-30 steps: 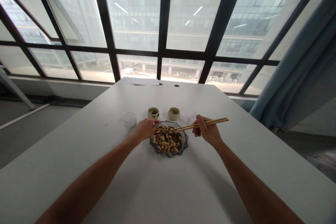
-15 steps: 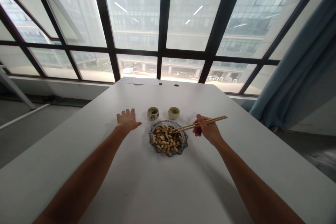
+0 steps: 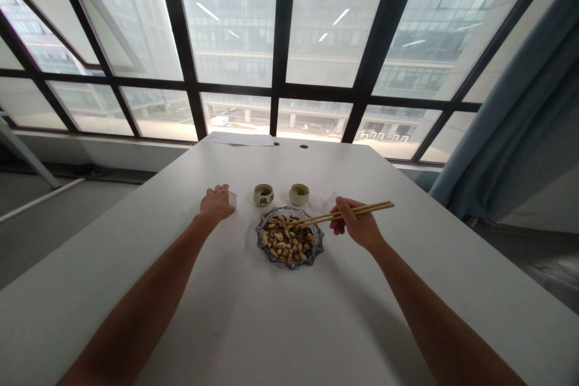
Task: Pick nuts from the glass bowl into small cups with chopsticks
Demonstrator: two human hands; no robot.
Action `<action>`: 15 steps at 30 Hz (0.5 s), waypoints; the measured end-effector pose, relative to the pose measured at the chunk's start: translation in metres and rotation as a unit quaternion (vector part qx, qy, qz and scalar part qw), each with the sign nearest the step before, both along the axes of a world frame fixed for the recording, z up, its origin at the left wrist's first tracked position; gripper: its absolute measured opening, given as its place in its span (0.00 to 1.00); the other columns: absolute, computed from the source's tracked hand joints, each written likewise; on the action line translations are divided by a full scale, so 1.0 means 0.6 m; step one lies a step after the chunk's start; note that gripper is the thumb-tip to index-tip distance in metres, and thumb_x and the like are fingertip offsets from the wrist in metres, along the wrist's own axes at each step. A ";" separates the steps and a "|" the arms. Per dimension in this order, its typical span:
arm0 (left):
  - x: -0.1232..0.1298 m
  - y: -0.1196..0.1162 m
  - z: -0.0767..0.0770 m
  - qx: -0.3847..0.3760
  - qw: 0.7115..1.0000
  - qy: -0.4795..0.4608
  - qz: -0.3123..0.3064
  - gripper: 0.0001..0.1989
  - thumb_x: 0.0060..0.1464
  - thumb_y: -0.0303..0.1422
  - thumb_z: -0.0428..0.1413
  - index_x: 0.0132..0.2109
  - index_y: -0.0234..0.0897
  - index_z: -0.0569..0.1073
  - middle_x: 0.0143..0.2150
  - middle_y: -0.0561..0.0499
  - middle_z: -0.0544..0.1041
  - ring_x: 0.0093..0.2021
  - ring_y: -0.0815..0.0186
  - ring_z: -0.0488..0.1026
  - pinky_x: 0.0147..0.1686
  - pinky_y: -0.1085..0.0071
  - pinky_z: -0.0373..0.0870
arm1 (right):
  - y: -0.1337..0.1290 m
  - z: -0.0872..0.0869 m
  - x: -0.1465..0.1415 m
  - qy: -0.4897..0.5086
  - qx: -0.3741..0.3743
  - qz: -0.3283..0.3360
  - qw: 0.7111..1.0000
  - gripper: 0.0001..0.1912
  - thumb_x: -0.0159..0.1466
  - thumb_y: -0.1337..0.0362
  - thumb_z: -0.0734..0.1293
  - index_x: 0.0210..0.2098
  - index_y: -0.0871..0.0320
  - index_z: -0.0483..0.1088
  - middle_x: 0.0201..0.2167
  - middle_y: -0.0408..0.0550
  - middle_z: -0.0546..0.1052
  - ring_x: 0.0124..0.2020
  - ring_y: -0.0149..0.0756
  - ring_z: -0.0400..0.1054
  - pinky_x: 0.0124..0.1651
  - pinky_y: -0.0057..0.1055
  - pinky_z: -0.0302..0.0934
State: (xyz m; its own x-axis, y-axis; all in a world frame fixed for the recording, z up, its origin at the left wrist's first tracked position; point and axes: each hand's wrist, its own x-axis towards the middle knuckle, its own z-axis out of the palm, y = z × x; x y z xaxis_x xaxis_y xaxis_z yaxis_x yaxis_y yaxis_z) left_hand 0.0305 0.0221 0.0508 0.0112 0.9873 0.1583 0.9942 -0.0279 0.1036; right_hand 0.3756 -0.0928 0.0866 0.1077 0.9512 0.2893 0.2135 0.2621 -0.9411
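My right hand (image 3: 357, 223) is closed on a pair of wooden chopsticks (image 3: 377, 207). Their tips reach into a scalloped glass bowl (image 3: 318, 251), among peanuts (image 3: 283, 247) and dark seeds. On the left, my left hand (image 3: 216, 202) has its fingers curled round a small clear container (image 3: 232, 199), most of it hidden behind the hand. Just beyond the bowl stand two small ceramic cups: a left cup (image 3: 263, 195) with dark characters and a right cup (image 3: 299, 195). Another clear object (image 3: 328, 199), faint in outline, sits beside my right hand.
All this stands on a white table (image 3: 280, 325). Sheets of paper (image 3: 239, 139) lie at its far edge, near two small dark round spots. Beyond are large framed windows, with a blue curtain (image 3: 511, 108) on the right.
My left hand's spread fingers have drawn together round the clear container, which shows more now. The chopstick tips have shifted slightly left within the bowl.
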 end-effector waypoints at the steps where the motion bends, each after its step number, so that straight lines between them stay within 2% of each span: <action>1: -0.004 0.003 -0.003 0.004 1.000 -0.005 -0.005 0.35 0.44 0.34 0.55 0.62 0.31 0.63 0.59 0.34 0.70 0.57 0.46 0.67 0.53 0.58 0.66 | 0.000 -0.001 0.000 -0.007 0.004 0.000 1.000 0.31 0.58 0.35 0.65 0.22 0.59 0.70 0.13 0.46 0.73 0.11 0.30 0.65 0.12 0.25 0.57; 6: -0.026 0.009 -0.019 0.055 0.997 -0.050 -0.032 0.35 0.44 0.37 0.57 0.60 0.32 0.64 0.56 0.37 0.73 0.56 0.50 0.69 0.58 0.59 0.62 | -0.008 0.001 -0.001 -0.084 0.034 0.010 0.996 0.28 0.62 0.38 0.63 0.26 0.58 0.71 0.16 0.46 0.75 0.15 0.32 0.67 0.17 0.27 0.62; 11: -0.037 -0.005 -0.043 0.111 0.981 -0.158 -0.025 0.37 0.42 0.37 0.60 0.61 0.32 0.63 0.54 0.39 0.75 0.55 0.52 0.72 0.58 0.60 0.65 | -0.032 0.032 -0.008 -0.242 0.103 0.060 0.963 0.27 0.66 0.42 0.61 0.22 0.56 0.71 0.17 0.45 0.74 0.18 0.32 0.67 0.23 0.28 0.63; 15: -0.037 -0.017 -0.066 0.130 0.954 -0.270 0.004 0.41 0.44 0.40 0.61 0.64 0.31 0.60 0.55 0.38 0.75 0.55 0.52 0.73 0.54 0.60 0.69 | -0.049 0.055 -0.019 -0.268 0.107 0.100 0.952 0.27 0.63 0.41 0.64 0.19 0.54 0.69 0.15 0.43 0.72 0.17 0.30 0.64 0.22 0.27 0.60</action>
State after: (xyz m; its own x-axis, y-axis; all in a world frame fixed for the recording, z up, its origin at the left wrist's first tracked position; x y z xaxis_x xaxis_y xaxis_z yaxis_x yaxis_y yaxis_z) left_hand 0.0086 0.0118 0.0112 -0.1476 0.9139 0.3781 0.7981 -0.1157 0.5913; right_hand 0.3641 -0.1223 0.1198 -0.2870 0.8499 0.4420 0.5740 0.5220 -0.6309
